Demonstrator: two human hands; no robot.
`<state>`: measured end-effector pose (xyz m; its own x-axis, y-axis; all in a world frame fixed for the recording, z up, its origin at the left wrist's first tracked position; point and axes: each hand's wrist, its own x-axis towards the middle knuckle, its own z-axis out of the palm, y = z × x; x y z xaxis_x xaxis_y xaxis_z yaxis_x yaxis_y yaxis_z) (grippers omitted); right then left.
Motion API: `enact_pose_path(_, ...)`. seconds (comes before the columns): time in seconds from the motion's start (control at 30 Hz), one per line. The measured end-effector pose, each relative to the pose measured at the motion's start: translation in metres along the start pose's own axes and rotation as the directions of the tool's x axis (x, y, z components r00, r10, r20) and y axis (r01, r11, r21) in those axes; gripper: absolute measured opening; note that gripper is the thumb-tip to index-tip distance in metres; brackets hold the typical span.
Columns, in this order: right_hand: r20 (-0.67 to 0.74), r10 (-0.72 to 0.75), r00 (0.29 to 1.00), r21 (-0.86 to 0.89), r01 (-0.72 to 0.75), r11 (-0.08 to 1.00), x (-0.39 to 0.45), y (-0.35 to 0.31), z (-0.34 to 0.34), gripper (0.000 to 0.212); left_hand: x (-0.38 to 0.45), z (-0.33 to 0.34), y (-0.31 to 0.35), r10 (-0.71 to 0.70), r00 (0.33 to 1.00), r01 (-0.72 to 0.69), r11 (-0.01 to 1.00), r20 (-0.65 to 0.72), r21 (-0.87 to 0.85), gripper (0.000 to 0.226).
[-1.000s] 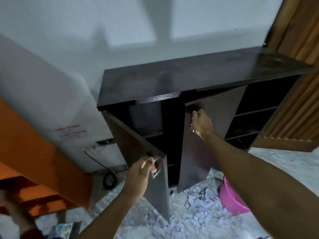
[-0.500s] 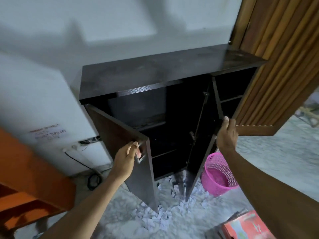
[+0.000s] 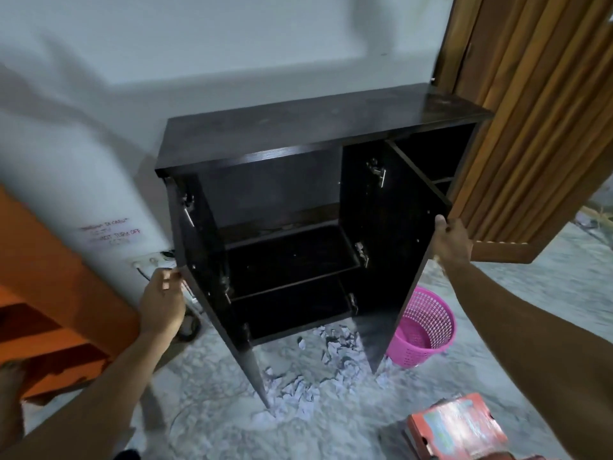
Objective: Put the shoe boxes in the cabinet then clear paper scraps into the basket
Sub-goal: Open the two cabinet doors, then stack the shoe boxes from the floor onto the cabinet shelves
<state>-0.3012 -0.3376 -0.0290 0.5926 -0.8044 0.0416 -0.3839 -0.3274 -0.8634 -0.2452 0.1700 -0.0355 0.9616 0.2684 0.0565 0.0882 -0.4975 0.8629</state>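
The left hand (image 3: 162,302) grips the outer edge of the left door (image 3: 212,277), and the right hand (image 3: 452,242) clasps the edge of the right door (image 3: 391,254), of a dark cabinet (image 3: 315,127). Half a second ago both doors stood only partly open; now they are swung wide, showing bare shelves (image 3: 292,257), so the way looks clear for loading. A red shoe box (image 3: 457,428) lies on the floor near the right forearm, paper scraps (image 3: 298,390) litter the floor below the doors, and a pink basket (image 3: 423,330) stands just behind the right door.

Home interior: dark cabinet (image 3: 318,134) against white wall (image 3: 232,38), marble-look floor (image 3: 530,293), slatted wooden door (image 3: 537,104).
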Motion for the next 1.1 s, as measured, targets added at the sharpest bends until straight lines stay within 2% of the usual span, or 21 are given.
enact_pose_path(0.07,-0.023,0.02,1.0,0.011,-0.02,1.0,0.0,-0.001,-0.005,0.05,-0.012,-0.014,0.009,-0.05,0.987,0.052,0.999,-0.155,0.012,0.02)
enact_pose_path(0.17,-0.067,0.049,0.997,0.029,-0.047,0.998,-0.011,0.0,-0.009,0.046,-0.036,-0.028,0.021,0.004,0.929,0.009,0.999,-0.37,0.033,0.033)
enact_pose_path(0.27,-0.079,0.062,0.995,0.051,-0.058,0.997,-0.028,0.004,-0.01,0.046,-0.052,-0.033,0.024,0.275,0.819,-0.231,0.961,-0.503,0.15,0.038)
enact_pose_path(0.33,-0.076,0.055,0.996,0.064,-0.051,0.997,-0.041,0.012,-0.007,0.048,-0.059,-0.031,0.026,0.445,0.782,-0.42,0.894,-0.436,0.159,0.031)
enact_pose_path(0.4,-0.076,0.061,0.995,0.073,-0.055,0.996,-0.058,0.02,-0.005,0.039,-0.069,-0.023,0.033,0.506,0.807,-0.513,0.856,-0.305,0.065,0.026)
enact_pose_path(0.53,-0.083,0.049,0.995,0.068,-0.043,0.997,-0.093,0.046,-0.003,0.03,-0.088,0.012,0.042,0.56,0.826,-0.562,0.827,-0.062,-0.02,0.019)
enact_pose_path(0.63,-0.091,0.091,0.992,0.051,-0.087,0.995,-0.121,0.071,-0.004,0.027,-0.092,0.045,0.035,0.543,0.828,-0.535,0.84,0.143,-0.093,0.02)
enact_pose_path(0.73,-0.114,0.141,0.983,0.019,-0.14,0.99,-0.147,0.097,-0.006,0.025,-0.091,0.076,0.029,0.509,0.785,-0.498,0.858,0.353,-0.129,0.02)
enact_pose_path(0.8,-0.162,0.193,0.968,0.027,-0.192,0.981,-0.165,0.117,-0.008,0.025,-0.089,0.097,0.024,0.503,0.708,-0.501,0.853,0.496,-0.151,0.02)
enact_pose_path(0.87,-0.232,0.249,0.94,0.04,-0.246,0.968,-0.187,0.138,-0.01,0.026,-0.087,0.117,0.015,0.489,0.599,-0.52,0.84,0.634,-0.156,0.02)
enact_pose_path(0.97,-0.316,0.358,0.879,0.079,-0.352,0.933,-0.226,0.169,-0.013,0.023,-0.086,0.15,0.001,0.446,0.37,-0.585,0.794,0.815,-0.169,0.018)
enact_pose_path(1.03,-0.366,0.432,0.824,0.111,-0.422,0.9,-0.257,0.191,-0.016,0.029,-0.09,0.173,-0.008,0.416,0.21,-0.634,0.747,0.885,-0.201,0.016)
enact_pose_path(1.1,-0.402,0.501,0.766,0.138,-0.491,0.86,-0.29,0.216,-0.02,0.034,-0.099,0.198,-0.019,0.358,0.117,-0.645,0.736,0.926,-0.203,0.013)
